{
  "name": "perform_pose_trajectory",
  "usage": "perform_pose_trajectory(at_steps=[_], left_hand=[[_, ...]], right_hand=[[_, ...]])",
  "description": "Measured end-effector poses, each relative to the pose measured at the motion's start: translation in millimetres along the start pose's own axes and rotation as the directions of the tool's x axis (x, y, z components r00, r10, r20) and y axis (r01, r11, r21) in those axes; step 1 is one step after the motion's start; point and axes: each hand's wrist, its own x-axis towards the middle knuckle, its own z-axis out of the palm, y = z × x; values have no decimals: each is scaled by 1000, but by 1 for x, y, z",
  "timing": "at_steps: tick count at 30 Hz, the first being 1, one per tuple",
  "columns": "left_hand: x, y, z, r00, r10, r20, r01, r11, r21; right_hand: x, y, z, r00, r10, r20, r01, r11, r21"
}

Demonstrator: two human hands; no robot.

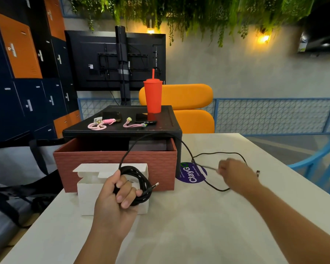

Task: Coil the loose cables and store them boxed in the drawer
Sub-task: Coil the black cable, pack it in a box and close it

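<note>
My left hand grips a coil of black braided cable with a metal plug sticking out to the right. The cable's loose end arcs up over the open reddish-brown drawer and runs down onto the white table. My right hand, blurred, pinches the loose stretch near the purple sticker. An open white cardboard box stands in front of the drawer, partly behind my left hand. Two pink cables lie on the black drawer unit.
A red tumbler with a straw and two dark phones stand on the unit's top. An orange chair is behind it, a blue chair at the right table edge, dark bags on the left.
</note>
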Motion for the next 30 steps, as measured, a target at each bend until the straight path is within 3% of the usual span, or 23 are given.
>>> perform_pose_trajectory(at_steps=[5, 9, 12, 15, 17, 19, 21, 22, 25, 30], left_hand=[[-3, -5, 1, 1000, -21, 16, 20, 998, 62], [-6, -11, 4, 997, -47, 56, 41, 994, 100], [-7, -13, 3, 988, -95, 123, 79, 988, 133], [-8, -14, 0, 961, -181, 207, 138, 969, 206], [-8, -14, -1, 943, -236, 235, 166, 945, 282], [-9, -15, 1, 925, -288, 247, 191, 916, 354], [-12, -17, 2, 920, -321, 226, 211, 889, 406], [-13, -18, 3, 917, -333, 217, 219, 879, 424], [-14, -20, 6, 908, -356, 220, 227, 860, 456], [-17, -22, 8, 915, -364, 175, 229, 824, 518]], right_hand=[[13, -5, -90, 954, 60, -295, -55, 998, 26], [13, -8, -141, 836, 54, -546, -103, 993, -59], [19, -17, -150, 775, -48, -630, -83, 981, -177], [28, -29, -135, 673, -272, -688, 73, 950, -304], [34, -34, -120, 620, -487, -614, 232, 862, -450], [48, -30, -92, 764, -552, -333, 363, 796, -485], [48, -25, -64, 955, -292, 46, 291, 900, -325], [46, -21, -53, 973, -147, 176, 185, 956, -226], [39, -8, -31, 960, 5, 281, 12, 998, -59], [29, 18, -4, 915, 151, 375, -140, 989, -56]])
